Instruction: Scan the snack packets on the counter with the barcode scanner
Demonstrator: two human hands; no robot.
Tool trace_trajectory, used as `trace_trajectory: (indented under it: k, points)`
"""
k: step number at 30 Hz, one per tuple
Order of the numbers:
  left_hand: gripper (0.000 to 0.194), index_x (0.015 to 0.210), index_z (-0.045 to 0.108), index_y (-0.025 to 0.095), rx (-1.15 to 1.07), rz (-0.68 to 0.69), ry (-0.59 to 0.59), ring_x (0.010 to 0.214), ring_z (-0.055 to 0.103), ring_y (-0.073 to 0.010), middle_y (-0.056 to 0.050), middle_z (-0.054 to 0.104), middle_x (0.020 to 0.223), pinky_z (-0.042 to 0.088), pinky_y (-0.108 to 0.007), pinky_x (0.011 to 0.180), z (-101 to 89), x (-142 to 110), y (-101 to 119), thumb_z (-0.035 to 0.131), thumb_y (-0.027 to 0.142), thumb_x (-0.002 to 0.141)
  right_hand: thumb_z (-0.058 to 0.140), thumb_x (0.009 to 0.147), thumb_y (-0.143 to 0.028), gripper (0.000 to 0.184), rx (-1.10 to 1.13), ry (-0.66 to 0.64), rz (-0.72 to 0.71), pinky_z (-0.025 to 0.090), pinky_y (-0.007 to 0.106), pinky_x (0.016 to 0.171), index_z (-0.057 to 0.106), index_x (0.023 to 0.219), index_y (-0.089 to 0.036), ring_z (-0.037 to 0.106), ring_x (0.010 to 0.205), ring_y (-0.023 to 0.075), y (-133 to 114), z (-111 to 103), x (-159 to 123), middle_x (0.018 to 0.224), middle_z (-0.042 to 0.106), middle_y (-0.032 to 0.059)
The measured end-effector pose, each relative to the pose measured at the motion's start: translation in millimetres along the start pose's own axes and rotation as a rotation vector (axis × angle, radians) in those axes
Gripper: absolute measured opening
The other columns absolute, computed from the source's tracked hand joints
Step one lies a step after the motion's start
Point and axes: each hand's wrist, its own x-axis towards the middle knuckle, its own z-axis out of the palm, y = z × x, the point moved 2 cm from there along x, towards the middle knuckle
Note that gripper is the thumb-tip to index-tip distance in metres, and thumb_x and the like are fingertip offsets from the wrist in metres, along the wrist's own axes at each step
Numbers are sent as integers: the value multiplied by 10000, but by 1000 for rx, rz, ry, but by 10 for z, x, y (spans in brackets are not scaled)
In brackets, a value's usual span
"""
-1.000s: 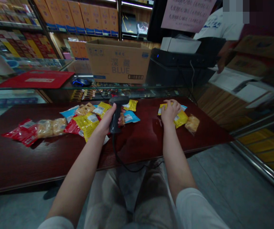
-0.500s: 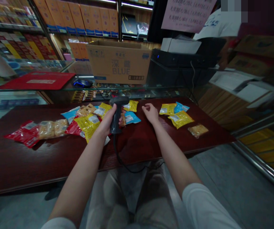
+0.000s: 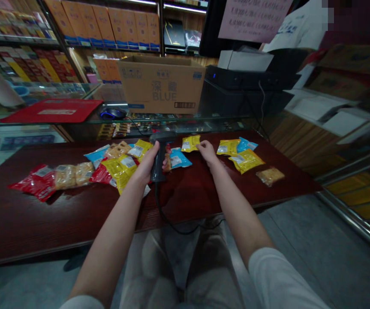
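Note:
My left hand is wrapped round the handle of a black barcode scanner, its cable hanging down over the table edge. Between the fingertips of my right hand is the right corner of a small yellow snack packet. A blue packet lies just beside the scanner. To the left, yellow packets, a red packet and clear-wrapped crackers are spread in a loose heap. Right of my right hand lie more yellow packets, a blue one and a clear-wrapped cracker.
Behind the dark red table runs a glass counter with a cardboard box, a computer mouse and a red mat. A black printer stands at the right. Another person is behind it.
My right hand has closed on the yellow packet's corner. The packet has shifted right, away from the scanner. My left hand still holds the scanner in nearly the same place.

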Motion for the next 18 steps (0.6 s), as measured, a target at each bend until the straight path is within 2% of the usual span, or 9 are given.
trace_trajectory:
  k: [3,8,13,18]
  points:
    - [581,936,623,137,-19,6,-2,400,472,-84,31,504,500,360,-179,391,28,-17,24,620,702,805,686,635,-331,252,282,11,66,506,293,661,466,698,-225,546,693,144,64,-251,-9,677,536,-63]
    - [547,918,620,128,-36,-49,-74,404,467,-82,21,503,505,363,-179,390,98,-51,19,601,670,842,698,619,-272,276,530,-35,107,520,265,655,438,699,-226,590,745,140,61,-548,-176,727,567,-54]
    - [526,935,610,122,-6,-60,-96,423,479,-89,31,510,513,373,-185,388,183,-82,-4,668,631,815,685,622,-257,302,526,-121,20,489,243,634,388,666,-228,561,712,130,-89,-521,-307,699,515,-56]
    - [546,911,600,132,32,-49,-86,406,458,-83,37,505,498,362,-179,381,229,-103,-28,691,654,778,709,565,-275,343,554,-180,-2,445,226,590,376,625,-222,524,684,126,-179,-441,-379,683,512,-53]
